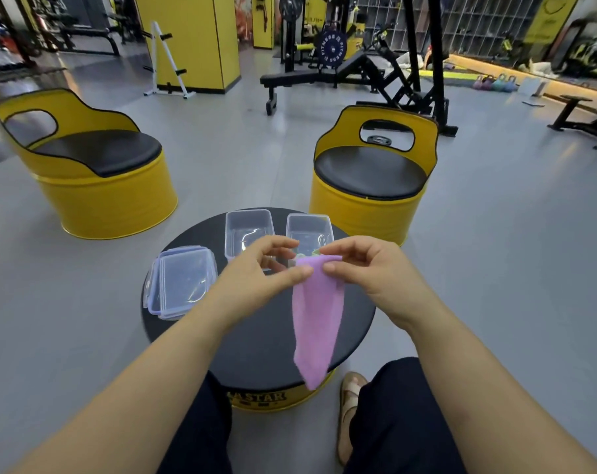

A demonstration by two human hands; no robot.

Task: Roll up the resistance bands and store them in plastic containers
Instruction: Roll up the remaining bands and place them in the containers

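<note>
Stacked lids [184, 278] on the worktop's [256, 347] left, two clear tubs [249, 227] behind. Left hand [256, 271] has its thumb on the purple band's [317, 319] top corner, fingers curled; can't tell if it's really pinching. Right hand [365, 268] pinches the top edge, and the band dangles over the worktop. There's a green bit [312, 252] behind it, mostly hidden.

A lilac band [316, 319], clear containers [248, 230], black-topped yellow table [256, 354], yellow-black barrel chairs [95, 172].
</note>
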